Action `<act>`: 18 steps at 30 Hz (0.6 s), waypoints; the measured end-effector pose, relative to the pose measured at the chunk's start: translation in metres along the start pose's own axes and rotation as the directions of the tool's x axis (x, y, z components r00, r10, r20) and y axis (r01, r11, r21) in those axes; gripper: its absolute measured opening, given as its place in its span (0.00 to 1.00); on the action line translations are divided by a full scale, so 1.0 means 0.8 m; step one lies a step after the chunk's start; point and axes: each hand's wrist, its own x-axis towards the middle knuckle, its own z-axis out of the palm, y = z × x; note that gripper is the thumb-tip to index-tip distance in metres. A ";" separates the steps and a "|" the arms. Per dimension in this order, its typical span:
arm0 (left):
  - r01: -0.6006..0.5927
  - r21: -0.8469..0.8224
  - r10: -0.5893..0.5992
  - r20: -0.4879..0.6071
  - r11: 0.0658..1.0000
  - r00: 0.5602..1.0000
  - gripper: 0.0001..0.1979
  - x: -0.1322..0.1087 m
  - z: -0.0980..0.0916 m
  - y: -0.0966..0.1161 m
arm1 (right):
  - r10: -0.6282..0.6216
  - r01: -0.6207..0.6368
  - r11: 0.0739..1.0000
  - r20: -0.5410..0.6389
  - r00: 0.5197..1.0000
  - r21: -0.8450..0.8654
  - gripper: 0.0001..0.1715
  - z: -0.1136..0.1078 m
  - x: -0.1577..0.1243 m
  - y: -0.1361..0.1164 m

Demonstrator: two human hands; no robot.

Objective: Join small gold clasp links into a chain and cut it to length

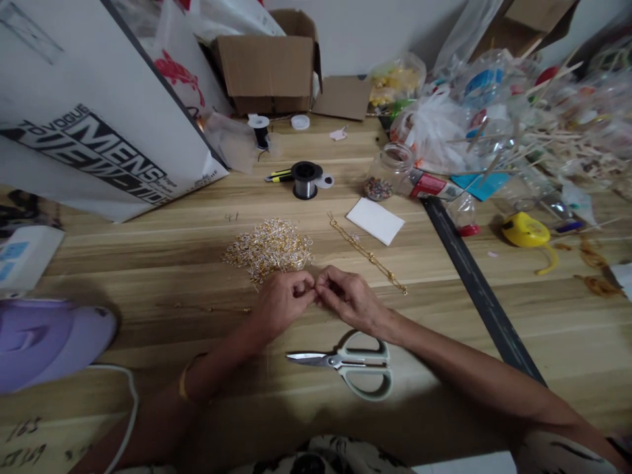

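Where the left hand [280,299] and right hand [351,297] meet, each is drawn into a tight pinch, perhaps on something too small to make out. Just beyond lies a pile of gold-and-clear pieces [272,247]; a gold chain [370,255] lies to its right.

Two hands [281,303] [350,297], two chains [369,255] [212,309], two spools [306,182] [260,135], one pile of small pieces [274,247], one pair of scissors [345,361], one bead jar [386,174] and one tape measure [526,230] are counted.

Gold-and-silvery heap [274,245], gold chain [371,256]
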 end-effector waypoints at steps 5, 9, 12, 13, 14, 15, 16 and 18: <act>0.205 -0.384 -0.136 0.198 0.900 0.971 0.08 0.003 -0.002 0.004 | -0.002 0.002 1.000 0.010 1.000 0.014 0.05 -0.002 0.001 0.002; 0.318 -0.453 -0.209 0.276 0.833 0.938 0.12 0.006 -0.007 0.008 | 0.006 -0.006 1.000 -0.001 1.000 0.024 0.05 -0.004 0.002 0.002; 0.350 -0.457 -0.227 0.303 0.818 0.926 0.13 0.008 -0.010 0.009 | 0.003 -0.003 1.000 -0.008 1.000 0.020 0.06 -0.006 0.003 0.001; 0.354 -0.457 -0.228 0.308 0.816 0.924 0.13 0.008 -0.010 0.009 | 0.005 -0.005 1.000 -0.008 1.000 0.014 0.06 -0.006 0.003 0.001; 0.356 -0.456 -0.229 0.311 0.815 0.922 0.13 0.008 -0.011 0.008 | 0.007 -0.007 1.000 -0.007 1.000 0.010 0.06 -0.006 0.003 0.001; 0.357 -0.456 -0.227 0.315 0.815 0.921 0.13 0.009 -0.011 0.008 | 0.009 -0.009 1.000 -0.005 1.000 0.008 0.07 -0.006 0.003 0.001; 0.355 -0.457 -0.223 0.317 0.816 0.922 0.13 0.009 -0.011 0.008 | 0.009 -0.009 1.000 -0.005 1.000 0.007 0.07 -0.006 0.003 0.002; 0.351 -0.461 -0.213 0.326 0.815 0.921 0.13 0.009 -0.011 0.007 | 0.003 -0.003 1.000 -0.012 1.000 0.008 0.07 -0.006 0.003 0.003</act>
